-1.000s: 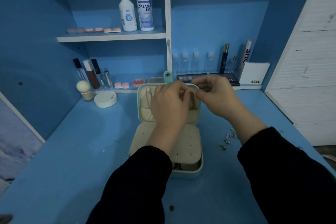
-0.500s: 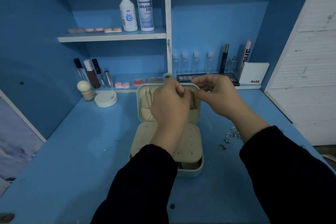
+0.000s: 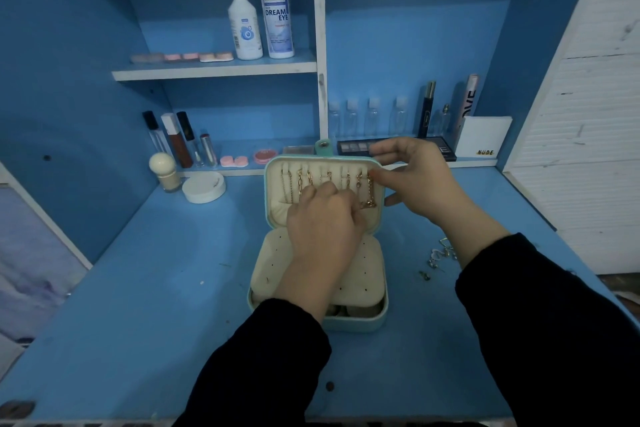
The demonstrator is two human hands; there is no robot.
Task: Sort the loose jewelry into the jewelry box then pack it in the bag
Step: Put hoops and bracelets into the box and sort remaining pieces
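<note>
A mint-green jewelry box [image 3: 379, 317] stands open in the middle of the blue desk, its cream lid upright. Several gold chains hang from hooks inside the lid. My left hand [image 3: 323, 222] lies over the lid's lower pocket with curled fingers at the bottom end of the rightmost gold chain [image 3: 370, 192]. My right hand [image 3: 420, 182] pinches the top of that chain at the lid's upper right corner. Loose jewelry [image 3: 438, 258], small silver and gold pieces, lies on the desk right of the box. No bag is in view.
Against the back wall stand lip tubes [image 3: 180, 142], a round applicator [image 3: 162, 172], a white compact [image 3: 203, 186], small clear bottles [image 3: 363, 118], an eyeshadow palette [image 3: 356, 146] and a white box marked NUDE [image 3: 483, 140]. Two solution bottles [image 3: 261, 15] stand on the upper shelf.
My left hand has dropped from the lid's top to its lower pocket, uncovering the row of hung chains. My right hand has stayed at the lid's upper right corner.
</note>
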